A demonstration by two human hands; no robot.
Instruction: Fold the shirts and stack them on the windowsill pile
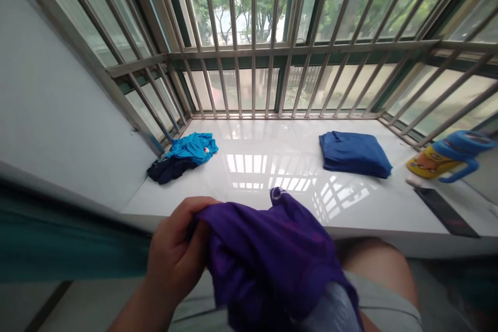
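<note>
My left hand [179, 249] is closed on the upper left edge of a purple garment [272, 249], thumb and fingers pinching the cloth. The garment hangs bunched in front of my lap, and its raised corner bears a small white mark. Pale bluish-grey printed material [332, 308] shows at its lower right. My right hand is hidden behind or inside the cloth; just a sliver of what looks like that forearm shows at the bottom edge. On the white sill [249, 137] beyond lie a crumpled bright-blue and dark garment pile [190, 153] and a neatly folded blue cloth [354, 153].
On the right of the sill, a blue and yellow bottle [447, 155] with a handle stands near a dark phone [445, 211]. Metal bars [252, 52] line the window behind. A teal curtain [70, 244] hangs at left. My bent knee [377, 264] is below the sill edge.
</note>
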